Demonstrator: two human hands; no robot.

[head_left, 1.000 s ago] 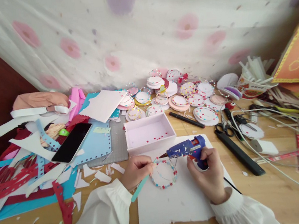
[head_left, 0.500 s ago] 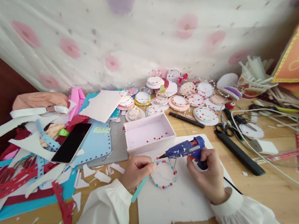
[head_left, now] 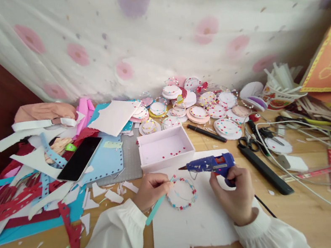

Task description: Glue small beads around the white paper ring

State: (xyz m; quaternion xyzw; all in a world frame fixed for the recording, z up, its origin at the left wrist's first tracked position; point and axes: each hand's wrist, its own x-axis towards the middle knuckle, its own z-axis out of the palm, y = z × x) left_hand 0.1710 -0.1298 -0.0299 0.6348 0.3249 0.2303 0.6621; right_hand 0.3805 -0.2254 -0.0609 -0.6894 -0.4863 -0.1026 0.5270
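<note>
My right hand (head_left: 234,195) grips a blue hot glue gun (head_left: 211,164), its nozzle pointing left and lifted a little above a round clear disc (head_left: 180,192) edged with coloured dots. The disc lies on a white sheet (head_left: 198,220). My left hand (head_left: 151,189) pinches a thin teal stick (head_left: 158,204) whose tip touches the disc's upper left rim. A pink open box (head_left: 164,146) with a few red bits inside stands just behind the disc.
Several decorated round discs (head_left: 197,107) crowd the back of the table. A phone (head_left: 79,158) and paper scraps (head_left: 37,193) lie at left. Scissors (head_left: 247,137), a black bar (head_left: 264,168), a black pen (head_left: 207,133) and white cords (head_left: 311,188) lie at right.
My right hand has drawn the glue gun back to the right and levelled it, so its nozzle has left the disc's rim. My left hand and the stick have stayed put.
</note>
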